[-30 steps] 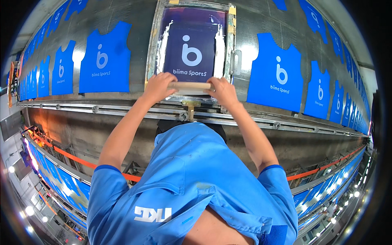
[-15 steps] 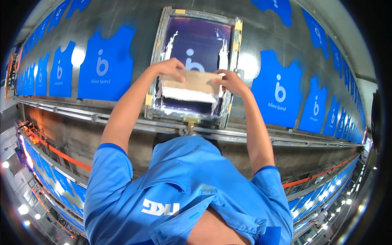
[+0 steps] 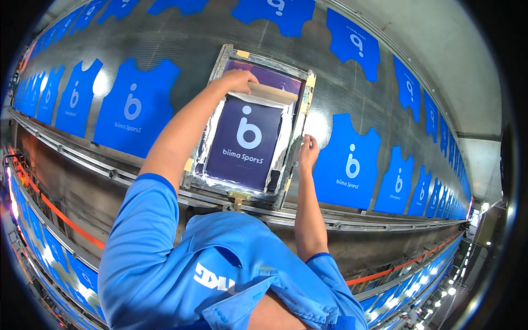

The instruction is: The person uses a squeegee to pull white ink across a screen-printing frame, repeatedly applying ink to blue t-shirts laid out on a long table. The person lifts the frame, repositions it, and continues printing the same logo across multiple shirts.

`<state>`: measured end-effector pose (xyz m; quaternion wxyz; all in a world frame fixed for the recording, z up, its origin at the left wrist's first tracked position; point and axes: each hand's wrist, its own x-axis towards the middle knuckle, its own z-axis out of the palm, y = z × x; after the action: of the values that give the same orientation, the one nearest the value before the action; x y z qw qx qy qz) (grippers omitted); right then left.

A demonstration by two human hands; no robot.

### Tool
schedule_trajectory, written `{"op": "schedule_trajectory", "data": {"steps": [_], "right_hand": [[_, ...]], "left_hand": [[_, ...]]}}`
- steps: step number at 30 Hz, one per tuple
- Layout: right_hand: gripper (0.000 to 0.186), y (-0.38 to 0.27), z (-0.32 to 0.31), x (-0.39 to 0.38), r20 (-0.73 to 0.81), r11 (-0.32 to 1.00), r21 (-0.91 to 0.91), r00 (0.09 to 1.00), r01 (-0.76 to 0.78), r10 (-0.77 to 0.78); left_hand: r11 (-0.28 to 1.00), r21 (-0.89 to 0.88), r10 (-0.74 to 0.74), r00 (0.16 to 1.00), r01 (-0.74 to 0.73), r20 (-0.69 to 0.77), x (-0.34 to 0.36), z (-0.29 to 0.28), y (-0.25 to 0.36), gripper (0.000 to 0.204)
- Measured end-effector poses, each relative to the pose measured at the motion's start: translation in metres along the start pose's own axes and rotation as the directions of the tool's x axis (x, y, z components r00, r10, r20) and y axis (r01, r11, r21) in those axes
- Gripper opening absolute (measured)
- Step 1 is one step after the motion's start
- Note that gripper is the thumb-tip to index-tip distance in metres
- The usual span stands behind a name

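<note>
My left hand (image 3: 239, 81) grips a pale wooden squeegee (image 3: 272, 93) at the top of a screen-printing frame (image 3: 311, 77). The squeegee lies crosswise above the screen's dark purple face (image 3: 228, 170), which shows a white logo and streaks of white ink along its sides. My right hand (image 3: 309, 144) is off the squeegee, its fingers curled at the metal handle (image 3: 297, 151) on the frame's right side.
Blue sleeveless shirt pieces (image 3: 346, 184) with white prints lie in rows along the long printing table (image 3: 302, 49), either side of the frame. A metal rail (image 3: 137, 179) runs along the near edge. An orange bar (image 3: 71, 220) and a person (image 3: 411, 314) show beyond, lower down.
The squeegee has moved from the screen's bottom to its top with my left hand. My right hand has let go of it and moved to the frame's side. The view has shifted.
</note>
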<state>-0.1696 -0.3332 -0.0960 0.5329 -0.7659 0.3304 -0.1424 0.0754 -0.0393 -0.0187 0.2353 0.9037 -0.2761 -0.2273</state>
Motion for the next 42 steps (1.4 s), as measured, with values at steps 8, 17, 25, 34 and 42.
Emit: {"op": "schedule_trajectory", "data": {"steps": [8, 17, 25, 34, 42], "right_hand": [[0.042, 0.002, -0.004, 0.029, -0.098, 0.994, -0.017, 0.989, 0.109, -0.11], [0.036, -0.008, 0.007, 0.076, -0.003, 0.984, 0.056, 0.986, 0.169, -0.17], [0.051, -0.001, -0.014, 0.082, -0.046, 0.592, -0.733, 0.844, 0.335, -0.534], [0.045, -0.081, -0.034, -0.143, 0.71, 0.383, -0.42, 0.56, 0.823, -0.426], [0.034, -0.126, -0.038, -0.157, 0.625, 0.392, -0.636, 0.742, 0.665, -0.244]], "left_hand": [[0.996, 0.079, 0.042, 0.987, -0.03, -0.155, -0.134, 0.078, 0.057, 0.04], [0.996, 0.08, 0.052, 0.937, -0.026, -0.344, -0.253, 0.198, 0.094, 0.05], [0.999, 0.042, 0.023, 0.968, -0.013, -0.248, -0.211, 0.171, 0.073, 0.036], [0.972, -0.225, 0.004, 0.968, -0.063, -0.251, -0.216, 0.153, 0.099, 0.058], [0.964, 0.194, -0.126, 0.955, 0.182, -0.268, -0.327, 0.127, -0.066, 0.089]]}}
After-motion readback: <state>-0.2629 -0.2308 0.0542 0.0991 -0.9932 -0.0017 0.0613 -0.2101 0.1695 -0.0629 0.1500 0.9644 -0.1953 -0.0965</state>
